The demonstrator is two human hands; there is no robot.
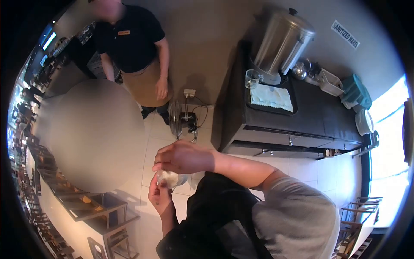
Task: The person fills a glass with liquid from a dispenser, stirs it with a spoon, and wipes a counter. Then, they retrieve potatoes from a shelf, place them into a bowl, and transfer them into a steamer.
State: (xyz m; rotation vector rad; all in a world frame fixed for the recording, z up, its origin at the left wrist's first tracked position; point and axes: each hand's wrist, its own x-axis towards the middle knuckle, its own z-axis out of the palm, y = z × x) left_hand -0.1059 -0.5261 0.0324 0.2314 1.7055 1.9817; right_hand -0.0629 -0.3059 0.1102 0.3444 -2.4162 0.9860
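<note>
A small whitish item (169, 178), partly clear at its edge, is between my two hands above the tiled floor; I cannot make out exactly what it is. My left hand (159, 195) grips it from the lower left, with fingers and thumb closed on its side. Over its top lies my right hand (181, 157), fingers curled down towards it and partly hidden. Whether that hand holds the item or only touches it does not show.
A dark counter (317, 116) at the right bears a metal urn (282, 43), a glass mug (253, 79), a tray with a white cloth (271, 97) and stacked plates (365, 121). A person (129, 47) in an apron stands ahead, near a floor fan (183, 121). Wooden chairs (95, 207) stand lower left.
</note>
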